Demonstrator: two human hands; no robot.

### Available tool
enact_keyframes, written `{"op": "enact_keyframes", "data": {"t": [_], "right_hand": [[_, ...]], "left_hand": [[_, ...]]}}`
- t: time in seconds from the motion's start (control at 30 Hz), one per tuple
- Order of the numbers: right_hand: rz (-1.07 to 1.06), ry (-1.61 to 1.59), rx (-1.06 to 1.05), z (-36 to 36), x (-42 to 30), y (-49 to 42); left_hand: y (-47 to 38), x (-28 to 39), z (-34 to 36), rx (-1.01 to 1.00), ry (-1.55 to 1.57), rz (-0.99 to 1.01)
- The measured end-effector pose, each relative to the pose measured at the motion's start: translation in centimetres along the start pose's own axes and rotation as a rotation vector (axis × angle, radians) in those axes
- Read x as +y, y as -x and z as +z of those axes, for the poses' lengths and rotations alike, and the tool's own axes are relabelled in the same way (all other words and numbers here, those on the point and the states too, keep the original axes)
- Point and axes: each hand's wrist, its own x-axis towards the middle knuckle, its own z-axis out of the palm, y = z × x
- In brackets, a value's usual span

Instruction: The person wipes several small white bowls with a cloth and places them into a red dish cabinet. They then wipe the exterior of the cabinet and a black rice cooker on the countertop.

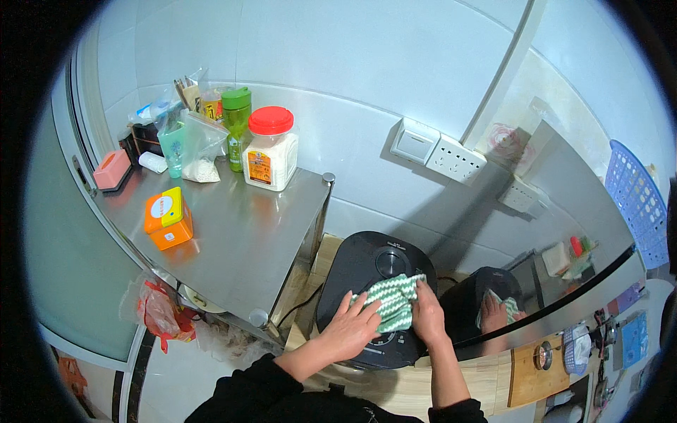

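Observation:
A green-and-white wavy-striped cloth lies across the top of a black electric cooker. My right hand grips the cloth's right edge, its fingers curled there. At the opposite side, my left hand rests with spread fingers on the lid and the cloth's left edge. Above the cloth shows the cooker's round vent cap. Part of the control panel is visible below it, the rest covered by cloth and hands.
A stainless steel table on the left bears an orange-yellow tin, a red-lidded jar and a green bottle. Right of the cooker stands a reflective glossy panel. Wall sockets sit behind. A cutting board lies lower right.

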Motion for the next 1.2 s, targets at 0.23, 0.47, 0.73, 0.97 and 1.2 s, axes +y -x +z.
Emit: {"op": "enact_keyframes", "data": {"t": [0.23, 0.47, 0.73, 0.97, 1.2], "right_hand": [[-0.136, -0.044, -0.128, 0.2, -6.5, 5.1], [-0.19, -0.081, -0.198, 1.9, -10.7, 4.4], [-0.079, -0.154, -0.153, -0.2, -11.4, 7.6], [0.144, 0.084, -0.118, -1.2, -7.5, 9.2], [0.2, 0.168, -0.063, -1.4, -3.9, 7.1]], "left_hand": [[4.6, 1.6, -2.2, -0.093, 0.116, -0.05], [6.7, 1.1, -2.7, -0.093, 0.022, -0.179], [6.4, 1.4, -2.5, -0.164, 0.088, -0.047], [2.0, 2.3, 0.4, -0.137, 0.16, 0.044], [-1.6, 2.3, 1.8, -0.135, 0.046, -0.02]]}}
